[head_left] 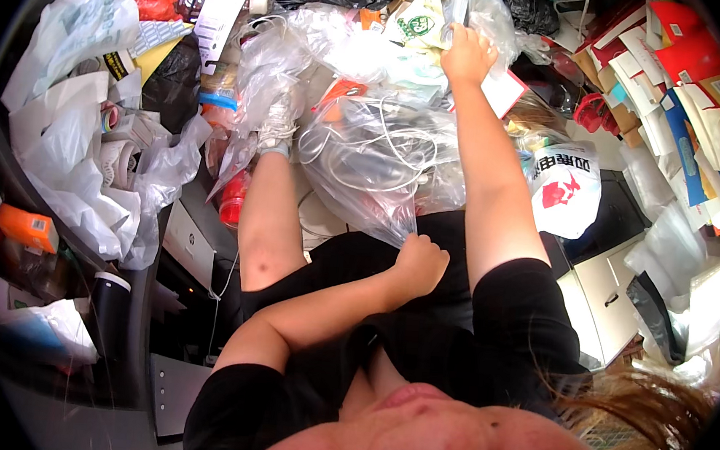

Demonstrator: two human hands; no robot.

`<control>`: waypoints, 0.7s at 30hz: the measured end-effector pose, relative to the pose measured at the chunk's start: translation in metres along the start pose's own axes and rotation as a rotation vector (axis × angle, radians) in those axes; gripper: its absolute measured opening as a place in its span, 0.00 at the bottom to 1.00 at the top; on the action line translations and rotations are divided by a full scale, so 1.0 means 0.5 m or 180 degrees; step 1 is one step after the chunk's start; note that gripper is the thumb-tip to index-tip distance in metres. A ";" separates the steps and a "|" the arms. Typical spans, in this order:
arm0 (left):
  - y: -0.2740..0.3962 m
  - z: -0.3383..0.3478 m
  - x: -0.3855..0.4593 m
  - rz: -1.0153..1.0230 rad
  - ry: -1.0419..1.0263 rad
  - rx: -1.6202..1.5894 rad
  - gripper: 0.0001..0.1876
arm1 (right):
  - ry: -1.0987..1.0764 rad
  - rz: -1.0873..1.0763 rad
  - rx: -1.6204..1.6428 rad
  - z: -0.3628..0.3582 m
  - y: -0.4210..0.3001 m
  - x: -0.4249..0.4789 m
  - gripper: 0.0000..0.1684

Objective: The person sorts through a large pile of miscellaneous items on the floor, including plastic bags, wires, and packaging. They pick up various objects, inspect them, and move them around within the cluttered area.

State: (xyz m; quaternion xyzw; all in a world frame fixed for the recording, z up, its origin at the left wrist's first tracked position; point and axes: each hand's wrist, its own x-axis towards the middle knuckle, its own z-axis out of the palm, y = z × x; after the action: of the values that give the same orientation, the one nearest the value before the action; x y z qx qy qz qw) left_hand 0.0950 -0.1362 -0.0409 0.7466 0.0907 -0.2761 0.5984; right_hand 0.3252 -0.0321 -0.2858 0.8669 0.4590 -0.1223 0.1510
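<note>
My left hand point(421, 265) is closed around the gathered neck of a large clear plastic bag point(365, 155). Loops of thin white cable point(418, 166) and some dark items show through or against the bag's film. My right hand point(470, 55) reaches farther out, its fingers closed on a greyish plastic bag point(455, 9) in the heap. Beside that hand lies a pale green printed plastic bag point(419, 23). A white card with a red edge point(503, 93) pokes out under my right wrist.
Papers and plastic bags cover a dark desk point(139, 296) on the left. A white bag with a red print point(562, 190) lies right of my right arm, below stacked envelopes and boxes point(686, 105). A red-lidded jar point(233, 199) stands by my leg.
</note>
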 end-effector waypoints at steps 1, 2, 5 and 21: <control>0.002 0.000 0.002 -0.0030 0.0041 -0.0040 0.06 | -0.0027 0.0279 0.0420 0.005 -0.004 0.003 0.25; 0.003 -0.001 0.003 -0.0071 0.0042 -0.0078 0.06 | -0.0059 0.0543 0.0855 0.009 -0.008 0.009 0.24; 0.011 0.001 0.003 -0.0118 -0.0015 -0.0185 0.07 | 0.0017 0.1139 0.2135 -0.003 0.003 0.017 0.25; 0.030 -0.025 0.023 -0.0256 0.0279 -0.0167 0.17 | 0.1320 0.2058 0.6063 -0.306 0.116 -0.063 0.16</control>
State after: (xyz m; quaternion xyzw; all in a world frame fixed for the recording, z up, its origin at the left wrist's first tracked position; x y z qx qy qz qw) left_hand 0.1153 -0.1309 -0.0329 0.7378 0.1540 -0.2645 0.6016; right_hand 0.3674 -0.0299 -0.1243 0.7132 -0.0670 -0.2371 -0.6562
